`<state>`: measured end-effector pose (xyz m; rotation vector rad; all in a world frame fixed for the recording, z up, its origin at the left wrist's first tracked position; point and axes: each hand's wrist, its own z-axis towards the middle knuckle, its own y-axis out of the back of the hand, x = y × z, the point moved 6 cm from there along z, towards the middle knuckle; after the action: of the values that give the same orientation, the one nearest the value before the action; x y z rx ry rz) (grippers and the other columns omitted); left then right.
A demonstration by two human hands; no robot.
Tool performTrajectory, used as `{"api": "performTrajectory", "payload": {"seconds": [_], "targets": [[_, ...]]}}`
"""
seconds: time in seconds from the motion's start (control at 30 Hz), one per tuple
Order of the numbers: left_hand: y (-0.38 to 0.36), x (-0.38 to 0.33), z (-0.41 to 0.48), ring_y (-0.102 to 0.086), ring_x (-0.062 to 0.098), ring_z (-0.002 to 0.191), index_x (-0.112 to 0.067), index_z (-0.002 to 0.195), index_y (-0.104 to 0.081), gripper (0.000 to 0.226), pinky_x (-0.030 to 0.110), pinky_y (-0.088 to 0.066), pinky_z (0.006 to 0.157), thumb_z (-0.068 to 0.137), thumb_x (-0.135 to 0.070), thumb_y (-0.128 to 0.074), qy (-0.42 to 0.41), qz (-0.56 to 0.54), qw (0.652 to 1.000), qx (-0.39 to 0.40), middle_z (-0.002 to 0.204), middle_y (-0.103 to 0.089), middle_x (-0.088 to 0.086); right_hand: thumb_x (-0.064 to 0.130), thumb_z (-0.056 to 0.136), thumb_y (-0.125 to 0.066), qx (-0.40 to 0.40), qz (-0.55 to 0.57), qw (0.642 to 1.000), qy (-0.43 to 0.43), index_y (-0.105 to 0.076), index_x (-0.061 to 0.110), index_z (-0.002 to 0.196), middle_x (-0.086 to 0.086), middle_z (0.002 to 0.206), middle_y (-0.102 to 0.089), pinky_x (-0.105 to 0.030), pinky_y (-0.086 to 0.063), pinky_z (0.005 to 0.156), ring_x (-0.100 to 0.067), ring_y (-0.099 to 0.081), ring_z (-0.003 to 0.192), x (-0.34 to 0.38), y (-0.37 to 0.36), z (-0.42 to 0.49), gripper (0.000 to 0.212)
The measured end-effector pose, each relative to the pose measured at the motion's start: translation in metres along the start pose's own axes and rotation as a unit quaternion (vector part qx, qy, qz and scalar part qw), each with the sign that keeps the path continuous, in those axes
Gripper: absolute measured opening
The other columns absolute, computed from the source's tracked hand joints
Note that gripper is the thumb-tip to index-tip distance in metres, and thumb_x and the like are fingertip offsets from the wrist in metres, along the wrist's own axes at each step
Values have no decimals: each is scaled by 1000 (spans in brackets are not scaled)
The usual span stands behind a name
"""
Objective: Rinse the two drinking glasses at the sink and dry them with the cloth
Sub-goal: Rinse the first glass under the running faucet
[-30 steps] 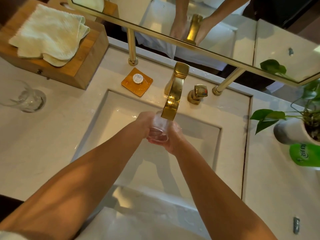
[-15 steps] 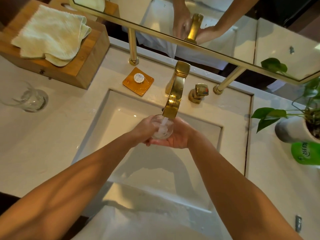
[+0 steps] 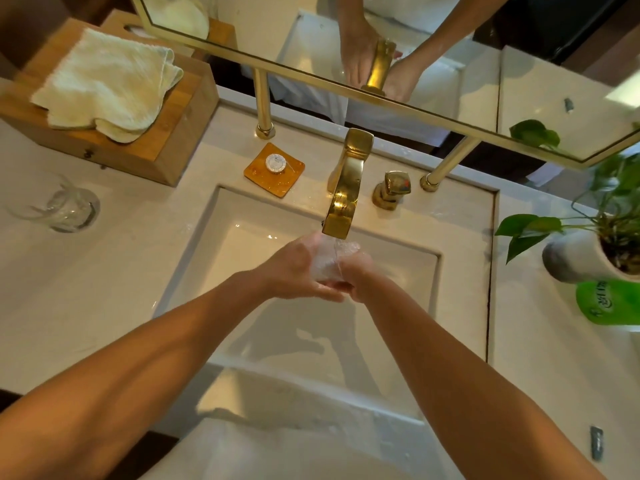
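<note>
A clear drinking glass (image 3: 328,263) sits between both my hands under the gold faucet (image 3: 343,199), with water running onto it. My left hand (image 3: 294,268) wraps its left side and my right hand (image 3: 356,277) cups it from the right and below, over the white sink basin (image 3: 221,258). The second glass (image 3: 71,209) stands alone on the counter at far left. A pale folded cloth (image 3: 104,86) lies on top of a wooden box (image 3: 145,157) at the back left.
A gold tap handle (image 3: 393,188) stands right of the faucet. An amber soap dish (image 3: 274,169) with a small round item lies left of it. A potted plant (image 3: 595,247) and a green label (image 3: 609,303) occupy the right counter. A gold-framed mirror (image 3: 346,86) runs along the back.
The glass has tipped from mouth-up under the spout to lying between my palms, and my hands have closed more tightly around it. The water keeps running.
</note>
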<state>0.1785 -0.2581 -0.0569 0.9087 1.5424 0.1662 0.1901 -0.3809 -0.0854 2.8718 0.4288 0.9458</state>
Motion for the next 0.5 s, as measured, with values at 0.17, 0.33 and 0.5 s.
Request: {"api": "performTrajectory", "payload": {"seconds": [0.17, 0.33, 0.5], "targets": [[13, 18, 9, -61, 12, 84, -25, 101, -63, 55, 23, -48, 67, 59, -49, -89, 69, 2, 998, 5, 92, -63, -9, 18, 89, -69, -52, -133, 979, 145, -65, 11, 90, -5, 84, -67, -30, -59, 64, -16, -67, 74, 23, 2, -11, 8], [17, 23, 2, -59, 15, 88, -22, 107, -63, 54, 29, -53, 68, 58, -38, -81, 72, -31, 997, -3, 96, -62, -4, 4, 91, -62, 15, -88, 956, 280, -72, 7, 99, -14, 91, -71, -29, -56, 80, -18, -66, 82, 39, 9, -37, 13], [10, 15, 3, -60, 11, 83, -27, 106, -59, 48, 14, -43, 64, 64, -31, -84, 40, 51, 997, -43, 92, -59, -10, 31, 99, -33, 218, 140, 950, 177, -65, -1, 108, -18, 105, -57, -38, -42, 91, -29, -58, 96, 41, -15, -29, 46]]}}
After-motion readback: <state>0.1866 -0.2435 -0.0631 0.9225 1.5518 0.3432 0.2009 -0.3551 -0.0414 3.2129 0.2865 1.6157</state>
